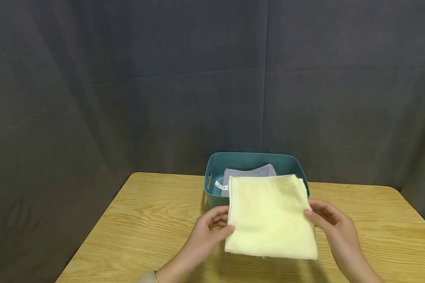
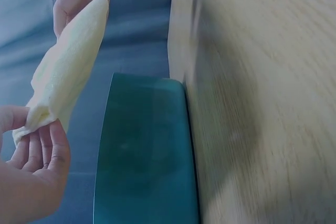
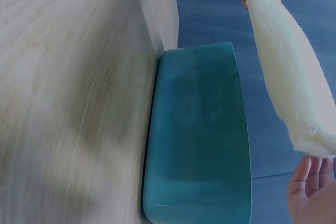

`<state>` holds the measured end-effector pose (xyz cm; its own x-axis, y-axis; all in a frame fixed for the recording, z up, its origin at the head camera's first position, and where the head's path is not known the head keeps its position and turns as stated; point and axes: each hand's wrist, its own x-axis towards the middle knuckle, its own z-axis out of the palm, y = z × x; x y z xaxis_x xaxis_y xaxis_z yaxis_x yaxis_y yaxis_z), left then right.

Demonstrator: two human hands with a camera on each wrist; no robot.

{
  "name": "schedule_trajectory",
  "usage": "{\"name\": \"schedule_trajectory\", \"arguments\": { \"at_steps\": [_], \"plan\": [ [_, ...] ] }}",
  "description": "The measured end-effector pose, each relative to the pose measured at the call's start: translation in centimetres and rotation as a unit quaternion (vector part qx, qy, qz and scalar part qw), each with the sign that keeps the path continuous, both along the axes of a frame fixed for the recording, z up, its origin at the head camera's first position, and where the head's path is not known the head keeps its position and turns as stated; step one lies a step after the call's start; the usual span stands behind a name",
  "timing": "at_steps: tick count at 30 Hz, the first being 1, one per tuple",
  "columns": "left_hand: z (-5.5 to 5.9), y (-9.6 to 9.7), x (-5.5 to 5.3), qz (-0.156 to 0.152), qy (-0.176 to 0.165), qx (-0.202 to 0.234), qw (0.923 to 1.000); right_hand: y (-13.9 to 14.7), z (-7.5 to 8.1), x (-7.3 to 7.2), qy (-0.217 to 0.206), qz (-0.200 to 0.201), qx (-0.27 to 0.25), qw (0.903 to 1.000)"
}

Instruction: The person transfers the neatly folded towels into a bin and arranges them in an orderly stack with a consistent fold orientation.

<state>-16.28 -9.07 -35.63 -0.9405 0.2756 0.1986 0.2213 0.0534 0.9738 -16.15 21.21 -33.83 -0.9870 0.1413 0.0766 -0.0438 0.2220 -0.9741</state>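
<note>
A pale yellow towel [image 1: 270,218], folded into a thick square, is held up between both hands. My left hand [image 1: 209,228] pinches its left edge, thumb on the near face and fingers behind. On the opposite edge my right hand [image 1: 334,228] grips it the same way. Both wrist views show the towel [image 2: 71,64] raised off the table, at the height of the bin's rim or above. Behind it stands a teal plastic bin [image 1: 248,157], partly covered by the towel in the head view. Inside the bin lies a grey cloth [image 1: 249,173] with a white tag [image 1: 221,186].
The bin rests on a light wood-grain table [image 1: 145,224], toward its far edge. Handle holes open in the bin's side walls. A dark grey curtain [image 1: 198,86] hangs behind the table and along its sides.
</note>
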Motion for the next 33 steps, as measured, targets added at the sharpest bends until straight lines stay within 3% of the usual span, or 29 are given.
{"name": "schedule_trajectory", "arguments": {
  "at_steps": [12,33],
  "plan": [
    [0.5,-0.5,-1.5,0.002,0.008,0.0,1.0,-0.4,1.0,-1.5,0.049,0.019,0.042,0.9977],
    [1.0,-1.1,-5.0,0.039,0.036,-0.001,0.9986,-1.5,2.1,-5.2,0.104,0.036,0.037,0.9933]
  ]
}}
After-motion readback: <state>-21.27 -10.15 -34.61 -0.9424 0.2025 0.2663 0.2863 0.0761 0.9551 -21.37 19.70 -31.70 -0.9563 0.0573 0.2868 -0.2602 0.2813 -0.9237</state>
